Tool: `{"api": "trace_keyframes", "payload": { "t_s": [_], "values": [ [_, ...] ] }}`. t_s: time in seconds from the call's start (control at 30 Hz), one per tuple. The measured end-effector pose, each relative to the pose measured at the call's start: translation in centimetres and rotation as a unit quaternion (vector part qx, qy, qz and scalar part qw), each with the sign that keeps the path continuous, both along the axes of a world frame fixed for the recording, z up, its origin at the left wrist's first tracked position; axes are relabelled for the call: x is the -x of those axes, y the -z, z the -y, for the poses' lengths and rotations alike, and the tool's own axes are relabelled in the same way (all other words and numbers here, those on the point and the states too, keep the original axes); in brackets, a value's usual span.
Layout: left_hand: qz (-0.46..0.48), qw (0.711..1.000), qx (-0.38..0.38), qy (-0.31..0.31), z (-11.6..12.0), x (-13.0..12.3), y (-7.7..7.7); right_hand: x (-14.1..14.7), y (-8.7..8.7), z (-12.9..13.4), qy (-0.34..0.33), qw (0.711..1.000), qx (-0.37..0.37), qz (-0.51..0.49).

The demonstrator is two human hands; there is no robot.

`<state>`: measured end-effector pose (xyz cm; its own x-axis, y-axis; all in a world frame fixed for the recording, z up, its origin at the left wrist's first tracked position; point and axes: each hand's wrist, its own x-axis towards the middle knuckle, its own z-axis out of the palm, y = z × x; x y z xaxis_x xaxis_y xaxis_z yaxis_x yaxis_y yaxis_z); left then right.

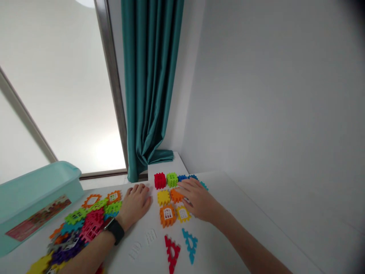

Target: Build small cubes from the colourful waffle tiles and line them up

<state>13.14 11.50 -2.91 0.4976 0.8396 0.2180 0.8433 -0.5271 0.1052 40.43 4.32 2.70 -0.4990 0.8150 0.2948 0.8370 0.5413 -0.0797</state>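
My left hand [135, 203], wearing a dark watch, rests on the white table beside a heap of toothed plastic building tiles [92, 224]. Its fingers are loosely bent, with nothing in them. My right hand [196, 197] reaches over sorted stacks, fingers stretched and thumb apart. Its fingertips partly cover an orange tile stack [176, 195]; whether they press on it is hard to see. Around it stand stacks of red [160, 180], green [172, 179] and yellow [163, 197] tiles. Nearer are an orange window tile stack [167, 215] and a yellow window tile [183, 214]. Blue tiles are partly hidden behind my right hand.
A red triangular piece [172, 253] and a blue triangular piece [190, 244] lie toward the near edge. White window inserts [150, 236] lie left of them. A pale green bin [42, 201] stands at left. A teal curtain [151, 76] and grey wall [273, 114] are behind.
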Motion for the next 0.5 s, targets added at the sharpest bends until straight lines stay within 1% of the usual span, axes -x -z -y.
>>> {"api": "trace_keyframes", "payload": {
  "t_s": [0.1,0.2,0.3,0.4,0.5],
  "values": [
    [0.009,1.0,0.001,0.023,1.3,0.6,-1.1,1.8,0.0,0.4,-0.014,1.0,0.005,-0.015],
    [0.059,0.997,0.001,0.058,2.5,1.1,-2.5,3.7,0.0,0.5,-0.023,0.999,0.008,-0.028],
    [0.074,0.994,-0.01,0.075,3.4,2.0,-3.5,5.5,0.2,0.6,-0.036,0.999,0.015,-0.036],
    [0.069,0.995,-0.024,0.071,4.2,3.9,-3.9,7.2,0.7,1.0,-0.045,0.998,0.013,-0.047],
    [0.06,0.995,-0.037,0.065,5.0,6.6,-3.9,8.6,1.4,1.4,-0.057,0.997,0.017,-0.051]
  ]
}}
